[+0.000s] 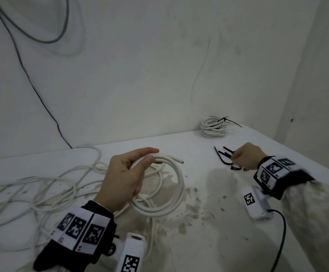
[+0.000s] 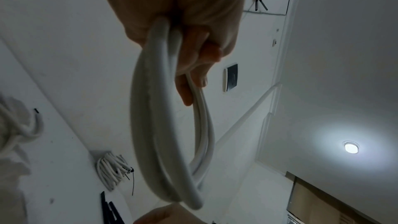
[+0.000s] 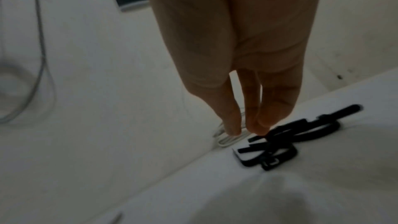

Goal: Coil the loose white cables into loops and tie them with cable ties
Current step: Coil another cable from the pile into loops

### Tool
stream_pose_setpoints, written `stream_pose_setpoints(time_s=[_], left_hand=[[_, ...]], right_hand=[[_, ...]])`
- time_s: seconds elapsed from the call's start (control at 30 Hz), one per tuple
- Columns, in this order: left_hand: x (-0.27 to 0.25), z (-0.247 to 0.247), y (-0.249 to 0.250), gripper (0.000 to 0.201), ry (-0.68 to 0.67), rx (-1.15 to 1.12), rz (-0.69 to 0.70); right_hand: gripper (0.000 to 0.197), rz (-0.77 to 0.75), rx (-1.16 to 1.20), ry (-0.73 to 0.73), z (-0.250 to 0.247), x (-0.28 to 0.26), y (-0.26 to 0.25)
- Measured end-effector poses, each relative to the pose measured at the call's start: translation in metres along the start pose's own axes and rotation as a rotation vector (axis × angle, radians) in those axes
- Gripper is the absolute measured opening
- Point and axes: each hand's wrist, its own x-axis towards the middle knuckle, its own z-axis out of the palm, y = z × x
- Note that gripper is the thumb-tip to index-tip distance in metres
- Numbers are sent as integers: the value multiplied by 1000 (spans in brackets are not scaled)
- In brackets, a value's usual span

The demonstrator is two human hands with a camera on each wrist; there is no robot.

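Note:
My left hand (image 1: 152, 156) grips a coil of thick white cable (image 1: 177, 185) above the white table (image 1: 228, 242), with the cut end poking out to the right. The left wrist view shows the coil (image 2: 150, 125) hanging from my curled fingers (image 2: 193, 54). My right hand (image 1: 236, 159) hovers over a small pile of black cable ties (image 1: 223, 157). In the right wrist view its fingers (image 3: 260, 125) point straight down, tips just at the ties (image 3: 280, 142), holding none. A finished coil (image 1: 212, 127) with a black tie lies at the back.
Loose white cables (image 1: 42, 185) sprawl across the table's left side, under and behind the held coil. A grey cable (image 1: 32, 81) runs down the wall at the left. The table's right edge runs diagonally behind my right wrist. Brownish stains mark the table's middle.

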Motion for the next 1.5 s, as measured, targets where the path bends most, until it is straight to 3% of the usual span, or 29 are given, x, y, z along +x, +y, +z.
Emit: stream_pose_setpoints(time_s=[0.2, 0.37, 0.47, 0.63, 0.7, 0.77, 0.93, 1.0, 1.13, 1.33, 1.4, 1.5], left_hand=[[5, 6, -14, 22, -6, -18, -27], [3, 3, -14, 21, -7, -21, -41], [0, -3, -9, 17, -8, 23, -33], [-5, -29, 2, 14, -19, 236, 43], [-5, -41, 6, 14, -30, 308, 72], [-5, -52, 8, 14, -26, 343, 79], [-2, -78, 13, 14, -45, 341, 78], [0, -88, 15, 13, -48, 303, 71], [4, -104, 17, 15, -31, 186, 75], [5, -118, 13, 14, -20, 57, 95], [5, -119, 11, 18, -20, 35, 87], [7, -120, 10, 15, 14, 24, 66]], right_hand=[[33, 31, -380, 1, 29, 33, 14], [34, 51, -454, -10, 34, 38, 7], [25, 24, -481, 41, 30, 32, -1], [8, -166, -584, 150, 12, 6, -38], [24, -275, -672, 146, 6, -7, -63], [19, -473, -698, 116, 2, -21, -91], [16, -1190, -269, 176, 21, -63, -162], [19, -1308, -62, 167, 34, -75, -183], [22, -1386, 174, 247, 56, -77, -206], [24, -1361, 389, 619, 75, -58, -212], [25, -1341, 451, 606, 77, -52, -211], [25, -1313, 534, 456, 79, -51, -211]])
